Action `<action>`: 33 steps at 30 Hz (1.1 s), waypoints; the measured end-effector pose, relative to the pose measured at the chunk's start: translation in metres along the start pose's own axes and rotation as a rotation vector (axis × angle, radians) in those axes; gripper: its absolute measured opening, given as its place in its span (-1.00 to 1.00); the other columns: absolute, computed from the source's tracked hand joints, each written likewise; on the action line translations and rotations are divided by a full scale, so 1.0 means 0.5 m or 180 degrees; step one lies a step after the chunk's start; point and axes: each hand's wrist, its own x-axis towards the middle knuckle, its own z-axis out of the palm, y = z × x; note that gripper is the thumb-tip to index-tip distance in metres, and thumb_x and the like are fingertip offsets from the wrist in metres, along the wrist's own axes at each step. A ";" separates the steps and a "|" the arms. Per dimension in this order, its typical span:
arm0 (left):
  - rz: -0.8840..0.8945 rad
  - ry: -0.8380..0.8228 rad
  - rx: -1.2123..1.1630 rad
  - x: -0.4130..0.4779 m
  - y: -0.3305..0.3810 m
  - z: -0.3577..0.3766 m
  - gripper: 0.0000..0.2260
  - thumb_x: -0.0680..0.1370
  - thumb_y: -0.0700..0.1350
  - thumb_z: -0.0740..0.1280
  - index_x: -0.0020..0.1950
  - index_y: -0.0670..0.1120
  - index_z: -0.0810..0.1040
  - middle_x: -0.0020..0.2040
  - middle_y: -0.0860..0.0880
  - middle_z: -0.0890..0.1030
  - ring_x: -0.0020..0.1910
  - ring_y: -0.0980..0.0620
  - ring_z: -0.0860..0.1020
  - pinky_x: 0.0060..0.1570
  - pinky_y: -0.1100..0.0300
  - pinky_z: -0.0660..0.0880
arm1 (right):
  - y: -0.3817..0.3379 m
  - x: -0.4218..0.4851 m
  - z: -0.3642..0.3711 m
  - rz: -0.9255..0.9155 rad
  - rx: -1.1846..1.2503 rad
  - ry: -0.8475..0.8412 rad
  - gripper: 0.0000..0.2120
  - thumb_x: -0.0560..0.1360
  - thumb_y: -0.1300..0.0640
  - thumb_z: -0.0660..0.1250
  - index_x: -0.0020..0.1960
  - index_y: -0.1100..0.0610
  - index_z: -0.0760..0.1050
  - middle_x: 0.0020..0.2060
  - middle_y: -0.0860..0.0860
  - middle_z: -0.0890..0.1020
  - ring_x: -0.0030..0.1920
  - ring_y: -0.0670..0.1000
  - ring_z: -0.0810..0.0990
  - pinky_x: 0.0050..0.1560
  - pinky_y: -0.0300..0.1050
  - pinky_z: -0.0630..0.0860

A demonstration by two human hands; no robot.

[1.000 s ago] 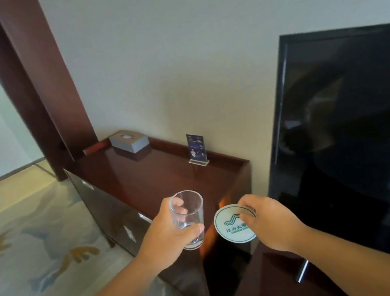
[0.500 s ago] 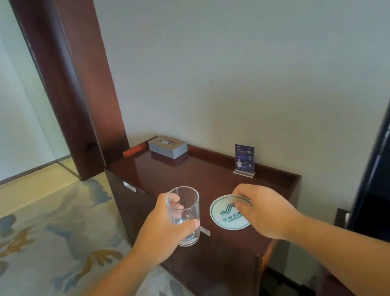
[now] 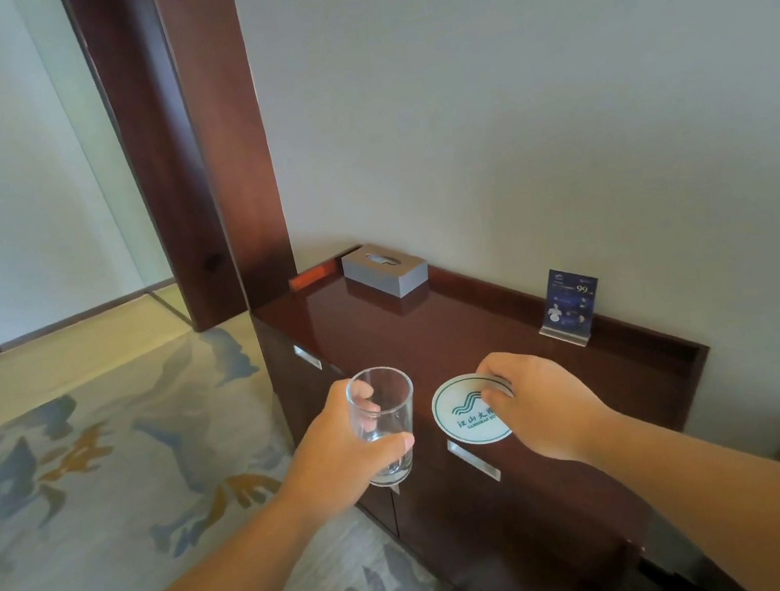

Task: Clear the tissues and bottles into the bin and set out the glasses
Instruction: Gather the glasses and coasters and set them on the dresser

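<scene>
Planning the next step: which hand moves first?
Likely the right hand: it pinches the coaster over the cabinet, ready to lay it. The left hand holds the glass, which goes on top.

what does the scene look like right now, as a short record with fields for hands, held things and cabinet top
left hand: grips the glass, upright, apparently empty
right hand: pinches the edge of the coaster
glass vs coaster: side by side, glass to the left, not on the coaster
coaster: low over the cabinet top; contact unclear
cabinet back: tissue box at the far end, card standing by the wall
</scene>
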 end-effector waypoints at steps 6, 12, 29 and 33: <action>-0.0089 0.0051 0.0040 0.163 -0.029 -0.018 -0.47 0.21 0.22 0.42 0.11 0.22 0.33 0.00 0.19 0.50 0.01 0.18 0.54 -0.04 0.25 0.42 | 0.044 0.158 0.027 0.0000 0.0197 -0.0067 -0.89 0.57 0.03 0.29 0.05 -0.15 0.39 0.11 -0.11 0.60 -0.01 -0.07 0.58 -0.27 -0.44 0.54; -0.0167 0.0003 -0.0074 0.302 -0.070 -0.011 -0.49 0.24 0.17 0.45 0.10 0.27 0.32 0.05 0.22 0.49 0.00 0.34 0.52 -0.06 0.33 0.40 | 0.088 0.290 0.035 0.0144 0.0175 -0.0125 -0.91 0.58 0.04 0.26 0.04 -0.13 0.39 0.10 -0.10 0.60 0.04 -0.04 0.59 -0.27 -0.41 0.56; 0.0425 -0.1543 -0.0213 0.690 -0.201 0.006 -0.49 0.24 0.12 0.47 0.13 0.29 0.39 0.08 0.20 0.54 0.04 0.26 0.55 0.01 0.25 0.49 | 0.154 0.482 0.066 0.1646 -0.0094 0.0436 -0.90 0.58 0.07 0.22 -0.10 -0.10 0.44 -0.22 -0.14 0.56 -0.23 -0.16 0.52 -0.37 -0.27 0.36; 0.0517 -0.1844 -0.0190 0.752 -0.222 0.026 -0.49 0.25 0.12 0.48 0.14 0.30 0.38 0.07 0.21 0.56 0.03 0.25 0.56 0.03 0.20 0.51 | 0.163 0.483 0.075 0.1947 -0.0135 0.0548 -0.80 0.56 0.10 0.23 -0.22 -0.11 0.39 -0.24 -0.14 0.55 -0.24 -0.16 0.51 -0.36 -0.26 0.33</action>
